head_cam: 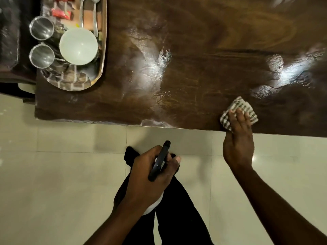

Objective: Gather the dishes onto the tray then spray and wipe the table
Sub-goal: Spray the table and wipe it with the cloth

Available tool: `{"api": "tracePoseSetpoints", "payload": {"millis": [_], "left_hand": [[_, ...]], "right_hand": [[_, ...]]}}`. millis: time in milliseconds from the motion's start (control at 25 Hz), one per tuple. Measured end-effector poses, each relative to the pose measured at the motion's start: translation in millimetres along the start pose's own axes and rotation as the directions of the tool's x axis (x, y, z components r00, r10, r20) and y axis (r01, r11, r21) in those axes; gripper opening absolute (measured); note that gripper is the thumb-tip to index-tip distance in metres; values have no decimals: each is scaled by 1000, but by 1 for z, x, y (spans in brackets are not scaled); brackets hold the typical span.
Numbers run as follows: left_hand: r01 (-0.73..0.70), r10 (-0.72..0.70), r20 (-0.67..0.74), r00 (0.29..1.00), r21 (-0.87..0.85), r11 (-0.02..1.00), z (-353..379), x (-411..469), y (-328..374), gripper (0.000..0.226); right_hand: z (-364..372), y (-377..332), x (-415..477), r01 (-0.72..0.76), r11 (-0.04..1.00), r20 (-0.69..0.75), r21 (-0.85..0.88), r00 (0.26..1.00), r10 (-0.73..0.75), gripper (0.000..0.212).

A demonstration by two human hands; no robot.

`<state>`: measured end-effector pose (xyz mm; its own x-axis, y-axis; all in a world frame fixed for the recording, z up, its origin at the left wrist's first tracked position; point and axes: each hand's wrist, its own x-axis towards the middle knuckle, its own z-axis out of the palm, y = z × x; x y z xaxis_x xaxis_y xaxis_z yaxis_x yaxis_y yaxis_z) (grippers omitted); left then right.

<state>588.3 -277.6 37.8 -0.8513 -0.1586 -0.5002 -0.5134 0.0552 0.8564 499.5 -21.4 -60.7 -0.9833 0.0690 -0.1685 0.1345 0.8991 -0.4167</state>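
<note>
Our left hand [148,177] is nearest, hanging over the pale tiled floor [53,191] in front of our black trousers [177,209]. Its fingers [172,160] are curled round the black trigger head of a white spray bottle [160,161], with the thumb tip showing past the far side. The bottle is held clear of the counter, nozzle pointing towards its near edge.

At the far left, on the corner of the dark brown wooden counter [203,41], sits an oval tray with a brick-like pattern and a pale rim [104,50]. On it, two round steel cups [42,28] stand one behind the other along its left side. A round white bowl [78,46] sits just beside them, upright and empty. Beyond the bowl lie two steel spoons [81,13], handles towards us, and a few red sachets [62,14] (partly cut off by the top of the view).

Across the middle of the counter, wet streaks [150,71] shine under the light, and more glare shows further right.

Near the counter's front edge on the right lies a folded black-and-white checked cloth [237,103]. Our right hand [238,144] reaches over the edge, its fingers [238,119] straight and pressed together, lying flat on top of the cloth and holding it down against the wood.
</note>
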Motion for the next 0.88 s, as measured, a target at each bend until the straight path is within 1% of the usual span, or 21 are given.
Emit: {"api": "tracePoseSetpoints", "payload": {"millis": [40, 80, 120, 160, 200, 240, 280, 360, 400, 440, 480, 520, 560, 600, 640, 680, 720, 760, 800, 840, 880], "left_hand": [[12, -12, -11, 1000, 10, 1000, -5, 0, -2, 29], [28, -28, -20, 999, 30, 999, -10, 1, -4, 28], [42, -41, -27, 999, 54, 998, -16, 1, -7, 29], [42, -40, -31, 999, 76, 996, -22, 0, -8, 30], [32, -29, -34, 999, 96, 995, -28, -1, -7, 32], [21, -16, -40, 999, 117, 993, -35, 0, -7, 33], [14, -7, -50, 999, 143, 990, -41, 2, -7, 34], [21, -8, -71, 997, 185, 983, -55, 6, -10, 41], [34, -20, -73, 997, 183, 983, -62, 8, -11, 44], [49, -38, -69, 997, 166, 985, -68, 10, -11, 47], [66, -58, -59, 997, 139, 988, -72, 11, -12, 50], [81, -76, -48, 996, 111, 990, -76, 12, -13, 53], [92, -88, -44, 995, 96, 991, -78, 13, -14, 54], [99, -95, -42, 995, 93, 991, -80, 14, -15, 54], [105, -102, -37, 994, 95, 990, -82, 16, -16, 53], [110, -108, -29, 994, 93, 990, -83, 17, -17, 52], [109, -107, -24, 994, 89, 990, -86, 18, -18, 50], [105, -104, -24, 994, 85, 991, -88, 18, -19, 48], [100, -98, -29, 995, 89, 991, -91, 19, -19, 46], [94, -91, -33, 995, 103, 990, -94, 21, -18, 44], [83, -79, -36, 996, 125, 989, -98, 24, -17, 41]], "right_hand": [[15, -23, -9, -110, 993, -59, 38, 992, 112, 65], [30, -49, -20, -152, 987, -81, 60, 984, 156, 65], [47, -77, -31, -142, 987, -73, 72, 986, 147, 65], [63, -104, -42, -89, 993, -39, 73, 995, 92, 64], [78, -128, -51, -1, 997, 16, 71, 1000, 0, 63], [90, -149, -59, 114, 991, 89, 70, 989, -120, 63], [98, -163, -65, 246, 967, 172, 65, 952, -253, 63], [100, -162, -60, 495, 869, 303, 21, 825, -477, 63], [93, -149, -52, 576, 817, 331, -10, 773, -541, 63], [83, -131, -43, 607, 793, 335, -46, 757, -560, 64], [71, -111, -35, 583, 808, 311, -85, 786, -535, 66], [57, -93, -27, 507, 855, 259, -111, 845, -467, 65], [45, -79, -20, 395, 912, 183, -111, 910, -372, 63], [37, -72, -16, 274, 958, 103, -86, 959, -265, 63], [36, -75, -14, 153, 987, 29, -54, 988, -152, 63], [43, -89, -17, 40, 999, -25, -13, 999, -40, 64], [53, -109, -21, -32, 999, -49, 22, 998, 33, 66], [66, -134, -28, -40, 999, -46, 31, 998, 42, 67], [79, -158, -36, 20, 1000, -25, 15, 999, -20, 66], [93, -182, -41, 139, 990, 12, -5, 990, -139, 64], [105, -201, -44, 297, 955, 78, -23, 953, -294, 60]]}}
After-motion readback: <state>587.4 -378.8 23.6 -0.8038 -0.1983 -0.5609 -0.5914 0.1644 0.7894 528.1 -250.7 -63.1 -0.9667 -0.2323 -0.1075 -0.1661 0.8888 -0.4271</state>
